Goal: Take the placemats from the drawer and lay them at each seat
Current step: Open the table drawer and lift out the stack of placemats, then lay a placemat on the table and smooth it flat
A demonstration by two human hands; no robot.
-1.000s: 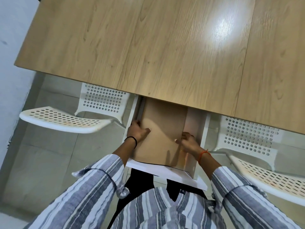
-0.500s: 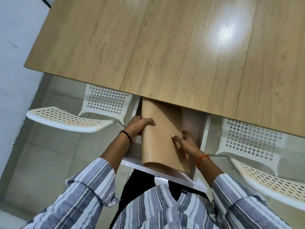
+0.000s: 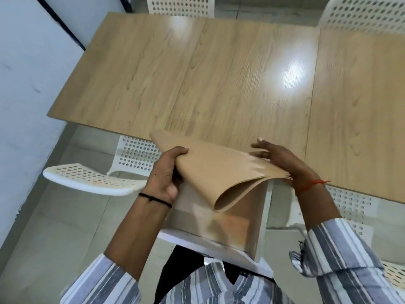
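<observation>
A stack of several thin tan placemats (image 3: 214,170) is bent into a curve and held above the open white drawer (image 3: 210,240), at the near edge of the wooden table (image 3: 219,80). My left hand (image 3: 167,174) grips the stack's left side, thumb on top. My right hand (image 3: 278,159) is at the stack's right edge, fingers spread over the fanned sheet ends. The drawer's brown bottom shows below the stack.
White perforated chairs stand at the near left (image 3: 94,178), near right (image 3: 355,207), and at the table's far side (image 3: 179,5) and far right (image 3: 366,14). A pale wall (image 3: 26,84) runs along the left. The floor is grey tile.
The placemats have come up out of the drawer to the table's edge, now bent over. Both hands rose with them. The view tilted up, showing the far chairs.
</observation>
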